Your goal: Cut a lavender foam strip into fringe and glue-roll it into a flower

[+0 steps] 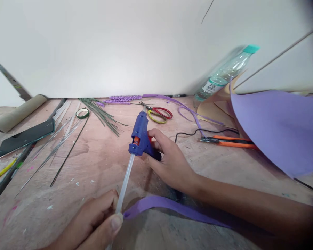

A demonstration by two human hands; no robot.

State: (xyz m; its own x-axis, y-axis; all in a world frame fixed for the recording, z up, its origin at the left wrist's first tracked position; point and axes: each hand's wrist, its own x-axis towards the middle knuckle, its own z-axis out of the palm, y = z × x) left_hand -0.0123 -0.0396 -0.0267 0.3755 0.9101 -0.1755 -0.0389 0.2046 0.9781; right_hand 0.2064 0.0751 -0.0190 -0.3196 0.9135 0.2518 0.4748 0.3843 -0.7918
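My right hand is wrapped round the handle of a blue glue gun, its nozzle pointing away from me. A clear glue stick runs from the back of the gun toward me. My left hand pinches the near end of that stick between thumb and fingers. A purple foam strip lies on the wooden table just right of my left thumb and passes under my right forearm.
Scissors with red and yellow handles, an orange cutter, a purple foam sheet, a water bottle, a phone, a green tape roll, thin wires, green stems and a purple beaded flower stem lie around.
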